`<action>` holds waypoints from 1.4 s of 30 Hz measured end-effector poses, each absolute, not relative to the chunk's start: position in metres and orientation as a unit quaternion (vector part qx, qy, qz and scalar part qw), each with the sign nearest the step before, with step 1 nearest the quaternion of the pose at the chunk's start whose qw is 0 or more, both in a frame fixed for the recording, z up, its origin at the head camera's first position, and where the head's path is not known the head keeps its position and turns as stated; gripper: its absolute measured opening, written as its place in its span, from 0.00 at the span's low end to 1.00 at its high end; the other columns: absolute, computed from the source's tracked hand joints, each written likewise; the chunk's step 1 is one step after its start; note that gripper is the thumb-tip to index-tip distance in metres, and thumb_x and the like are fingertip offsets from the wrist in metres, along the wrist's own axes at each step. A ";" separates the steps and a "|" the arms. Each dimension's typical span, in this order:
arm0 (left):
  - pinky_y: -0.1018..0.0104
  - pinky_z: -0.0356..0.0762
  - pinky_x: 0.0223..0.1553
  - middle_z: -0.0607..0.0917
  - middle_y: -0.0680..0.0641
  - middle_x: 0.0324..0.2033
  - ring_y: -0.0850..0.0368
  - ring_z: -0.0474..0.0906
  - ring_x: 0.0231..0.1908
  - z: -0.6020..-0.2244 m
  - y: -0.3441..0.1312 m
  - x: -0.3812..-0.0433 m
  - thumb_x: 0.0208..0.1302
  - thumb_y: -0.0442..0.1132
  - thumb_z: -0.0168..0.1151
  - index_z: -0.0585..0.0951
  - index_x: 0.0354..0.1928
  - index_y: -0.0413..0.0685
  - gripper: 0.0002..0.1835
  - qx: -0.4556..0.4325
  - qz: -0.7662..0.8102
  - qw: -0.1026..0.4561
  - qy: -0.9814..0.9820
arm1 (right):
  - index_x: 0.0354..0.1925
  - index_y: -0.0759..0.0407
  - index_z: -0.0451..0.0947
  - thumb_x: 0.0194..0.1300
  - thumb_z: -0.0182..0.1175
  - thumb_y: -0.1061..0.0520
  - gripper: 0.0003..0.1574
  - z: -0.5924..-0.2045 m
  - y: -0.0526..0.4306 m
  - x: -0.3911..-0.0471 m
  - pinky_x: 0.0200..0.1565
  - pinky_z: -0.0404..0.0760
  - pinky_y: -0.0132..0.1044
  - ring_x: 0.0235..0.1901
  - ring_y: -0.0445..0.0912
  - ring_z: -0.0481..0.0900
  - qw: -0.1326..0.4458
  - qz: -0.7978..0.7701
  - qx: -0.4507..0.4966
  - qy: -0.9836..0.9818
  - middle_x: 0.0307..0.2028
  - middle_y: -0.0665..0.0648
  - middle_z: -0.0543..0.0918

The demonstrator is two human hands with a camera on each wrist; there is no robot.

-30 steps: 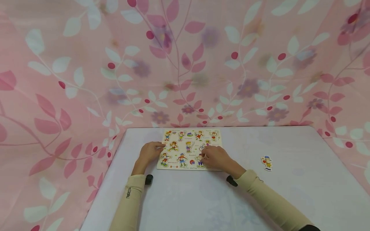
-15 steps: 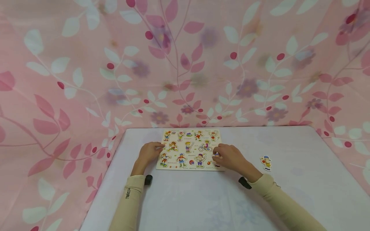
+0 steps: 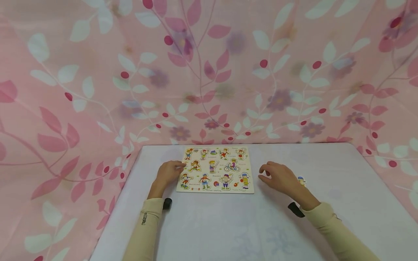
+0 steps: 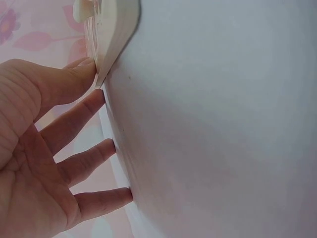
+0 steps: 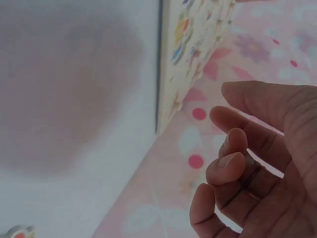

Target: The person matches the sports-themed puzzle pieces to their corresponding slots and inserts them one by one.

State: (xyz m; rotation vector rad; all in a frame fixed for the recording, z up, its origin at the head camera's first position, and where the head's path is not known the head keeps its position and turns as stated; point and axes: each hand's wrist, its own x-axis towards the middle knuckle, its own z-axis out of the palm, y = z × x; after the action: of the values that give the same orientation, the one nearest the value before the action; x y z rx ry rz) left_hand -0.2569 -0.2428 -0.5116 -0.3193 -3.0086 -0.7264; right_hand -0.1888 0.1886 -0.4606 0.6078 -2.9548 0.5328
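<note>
A cream puzzle board point(image 3: 204, 166) lies at the far edge of the table, with several cut-out sports figures set in it. My left hand point(image 3: 170, 172) is at its left edge; in the left wrist view the thumb point(image 4: 79, 77) touches the board's edge and the other fingers reach straight down to the table. A blue-capped figure piece point(image 3: 245, 180) lies in the board's lower right corner. Just right of the board, my right hand point(image 3: 277, 176) hovers with loosely curled fingers and holds nothing. Behind it, another blue-capped figure piece point(image 3: 301, 180) is partly hidden.
A white cloth point(image 3: 209, 224) covers the table. Pink floral fabric point(image 3: 209, 72) hangs directly behind the far edge and down the left side.
My right hand has moved right, off the board, after touching the blue-capped piece in its lower right corner. It now partly covers the loose piece. My left hand stays put.
</note>
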 end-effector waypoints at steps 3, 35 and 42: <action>0.44 0.73 0.55 0.84 0.43 0.53 0.40 0.78 0.55 -0.510 -0.243 -0.256 0.64 0.38 0.66 0.88 0.50 0.50 0.13 -0.103 -0.228 0.018 -0.968 | 0.38 0.55 0.83 0.59 0.71 0.56 0.09 -0.462 0.199 -0.186 0.24 0.69 0.34 0.23 0.42 0.67 0.035 0.179 0.185 -0.966 0.26 0.49 0.73; 0.44 0.73 0.54 0.84 0.42 0.52 0.40 0.78 0.55 -0.510 -0.242 -0.254 0.64 0.38 0.66 0.88 0.50 0.49 0.13 -0.107 -0.226 0.022 -0.968 | 0.36 0.59 0.82 0.60 0.63 0.61 0.04 -0.493 0.282 -0.170 0.26 0.68 0.37 0.24 0.43 0.67 0.010 0.197 0.123 -0.973 0.24 0.49 0.70; 0.44 0.74 0.54 0.84 0.42 0.52 0.39 0.78 0.55 -0.511 -0.242 -0.255 0.64 0.38 0.66 0.88 0.50 0.50 0.13 -0.109 -0.220 0.022 -0.969 | 0.35 0.58 0.81 0.60 0.65 0.60 0.04 -0.498 0.289 -0.167 0.27 0.70 0.38 0.26 0.44 0.68 -0.004 0.187 0.107 -0.976 0.25 0.49 0.71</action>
State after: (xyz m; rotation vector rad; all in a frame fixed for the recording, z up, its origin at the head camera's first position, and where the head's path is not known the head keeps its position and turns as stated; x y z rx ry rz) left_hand -0.2550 -0.2421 -0.5114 -0.3374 -3.0019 -0.6819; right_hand -0.1672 0.2895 -0.4984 0.3376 -3.0761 0.5891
